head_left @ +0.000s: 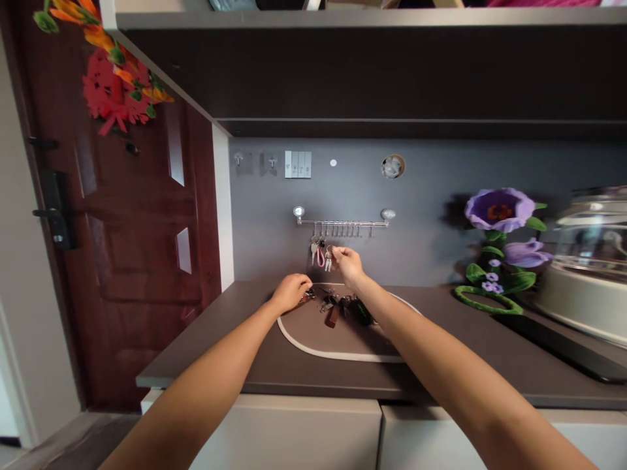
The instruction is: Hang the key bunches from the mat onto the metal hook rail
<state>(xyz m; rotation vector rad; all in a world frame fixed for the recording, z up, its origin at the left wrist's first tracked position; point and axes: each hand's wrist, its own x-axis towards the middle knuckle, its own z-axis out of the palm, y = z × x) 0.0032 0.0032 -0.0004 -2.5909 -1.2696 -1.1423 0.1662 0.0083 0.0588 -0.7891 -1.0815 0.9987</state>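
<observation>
My right hand (349, 264) is raised in front of a wall-mounted hook rail (343, 224), its fingertips closed at the ring of a small bunch of keys (328, 262). Just left of that bunch, other keys (314, 252) and a pink loop (321, 256) hang from the rail. My left hand (292, 291) is low over the left edge of a brown mat (337, 349), fingers curled together; whatever they pinch is hidden. Beside it on the mat lie several loose keys (329, 301), a brown key fob (333, 318) and a dark object (362, 313) partly behind my right forearm.
A shelf (372, 78) overhangs the brown counter (441, 346). To the right stand a purple flower ornament (499, 210), a flat black object (563, 349) and a clear-topped appliance (588, 281). A dark red door (132, 261) is at the left.
</observation>
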